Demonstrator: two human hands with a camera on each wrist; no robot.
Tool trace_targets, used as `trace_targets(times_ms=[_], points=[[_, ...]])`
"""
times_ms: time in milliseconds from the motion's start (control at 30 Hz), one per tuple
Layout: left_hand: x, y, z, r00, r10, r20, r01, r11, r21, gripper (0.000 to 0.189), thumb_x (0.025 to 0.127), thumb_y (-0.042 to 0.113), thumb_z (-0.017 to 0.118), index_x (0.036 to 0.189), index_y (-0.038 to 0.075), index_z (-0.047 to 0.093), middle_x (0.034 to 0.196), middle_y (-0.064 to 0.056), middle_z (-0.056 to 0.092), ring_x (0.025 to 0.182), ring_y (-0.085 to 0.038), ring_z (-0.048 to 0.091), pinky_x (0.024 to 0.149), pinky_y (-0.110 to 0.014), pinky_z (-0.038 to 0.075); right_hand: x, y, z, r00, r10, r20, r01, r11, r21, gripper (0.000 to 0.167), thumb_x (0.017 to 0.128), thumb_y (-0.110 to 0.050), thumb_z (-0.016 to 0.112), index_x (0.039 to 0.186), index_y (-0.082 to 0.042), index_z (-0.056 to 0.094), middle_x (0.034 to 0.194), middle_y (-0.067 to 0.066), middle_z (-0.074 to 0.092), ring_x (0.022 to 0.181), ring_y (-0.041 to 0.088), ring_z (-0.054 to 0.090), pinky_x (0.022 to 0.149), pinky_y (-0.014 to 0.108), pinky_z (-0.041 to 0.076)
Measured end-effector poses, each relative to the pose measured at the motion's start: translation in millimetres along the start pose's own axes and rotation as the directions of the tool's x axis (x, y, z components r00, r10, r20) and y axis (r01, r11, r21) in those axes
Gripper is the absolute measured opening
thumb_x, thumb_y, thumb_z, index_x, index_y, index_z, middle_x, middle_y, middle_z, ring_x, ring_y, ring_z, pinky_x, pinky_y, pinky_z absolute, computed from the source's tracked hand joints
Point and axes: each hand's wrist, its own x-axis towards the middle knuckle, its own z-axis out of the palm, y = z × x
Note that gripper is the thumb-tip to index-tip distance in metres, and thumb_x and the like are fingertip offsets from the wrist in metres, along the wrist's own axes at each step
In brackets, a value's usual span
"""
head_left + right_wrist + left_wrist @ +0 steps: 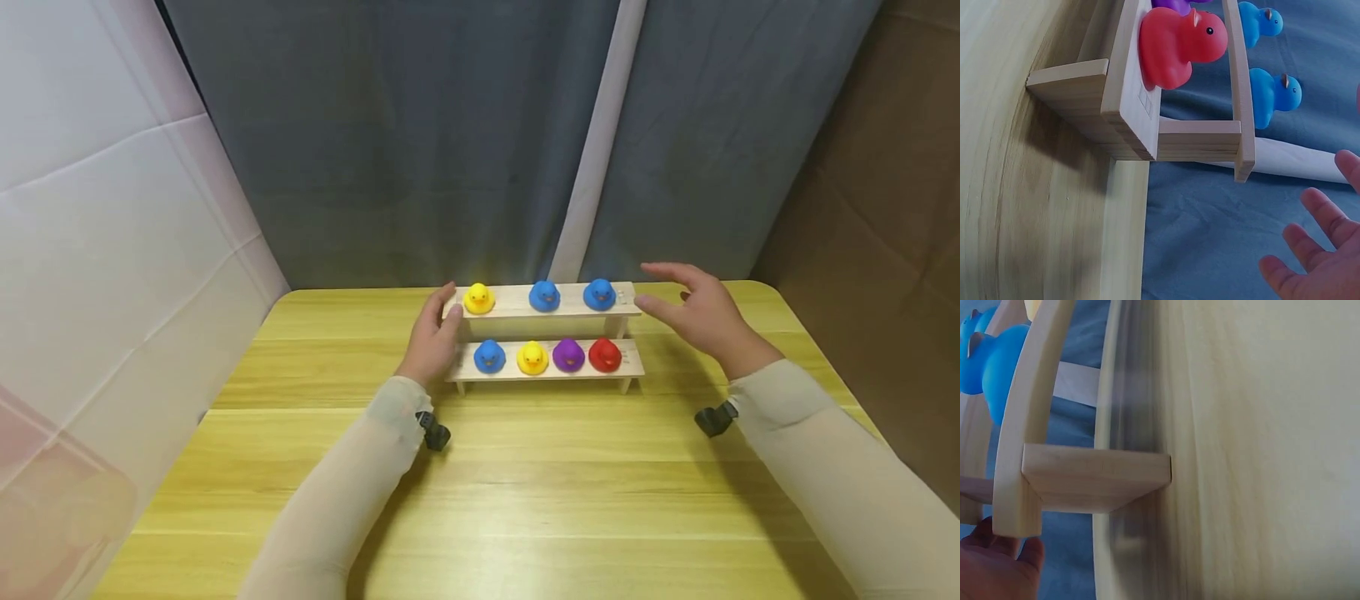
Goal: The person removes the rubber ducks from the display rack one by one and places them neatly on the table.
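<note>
A two-tier wooden display stand [510,328] holds several rubber ducks. On the upper tier sit a yellow duck [478,299] and two blue ducks [544,296]. Below are a blue duck [489,357], a yellow duck [532,358], a purple duck [568,356] and a red duck [604,356]. My left hand [434,337] grips the upper tier's left end, thumb in front and fingers behind; in the left wrist view the lower board partly hides its fingertips. Just off the upper tier's right end, my right hand [705,320] is spread, apart from the stand and holding nothing.
The stand is near the back edge of a wooden table [525,492]. Behind it hangs a grey-blue curtain [390,150] with a pale strip [596,142]. White cloth [112,217] hangs at left, brown cloth [870,225] at right. A small black camera [716,418] sits on each wrist.
</note>
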Motion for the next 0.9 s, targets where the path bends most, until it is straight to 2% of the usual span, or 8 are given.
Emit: trace_targets(times_ms=[400,667,900], points=[[4.0,-6.5,7.3,0.998,-0.011,-0.055,0.009,1.0,-0.025,0.047,0.113,0.035,0.045,0.158,0.021,0.045,0.168,-0.003,0.038,0.156,-0.026,0.034,0.128,-0.05,0.026,6.5,-4.5,8.8,1.0,-0.007,-0.003,0.007,1.0,0.016,0.065,0.098,-0.045,0.074,0.153,-0.015,0.055,0.162,0.013,0.046,0.153,0.037,0.035,0.123,0.063,0.03],[2.5,-5.8,9.6,0.998,-0.009,-0.068,0.006,0.999,-0.043,0.046,0.114,0.035,0.044,0.158,0.021,0.045,0.168,-0.002,0.038,0.156,-0.026,0.033,0.128,-0.052,0.026,11.5,-7.8,12.8,0.999,-0.035,0.006,0.035,0.999,0.039,0.061,0.099,-0.039,0.075,0.151,-0.015,0.057,0.16,0.014,0.047,0.151,0.038,0.037,0.123,0.064,0.031],[3.2,-12.4,9.1,0.997,-0.005,-0.072,0.001,0.998,-0.057,0.044,0.114,0.033,0.043,0.157,0.023,0.046,0.169,-0.001,0.037,0.158,-0.025,0.029,0.129,-0.053,0.023,16.3,-5.7,16.0,0.999,-0.046,0.025,0.045,0.998,0.04,0.057,0.099,-0.037,0.074,0.149,-0.013,0.06,0.156,0.015,0.049,0.148,0.039,0.04,0.119,0.065,0.035]])
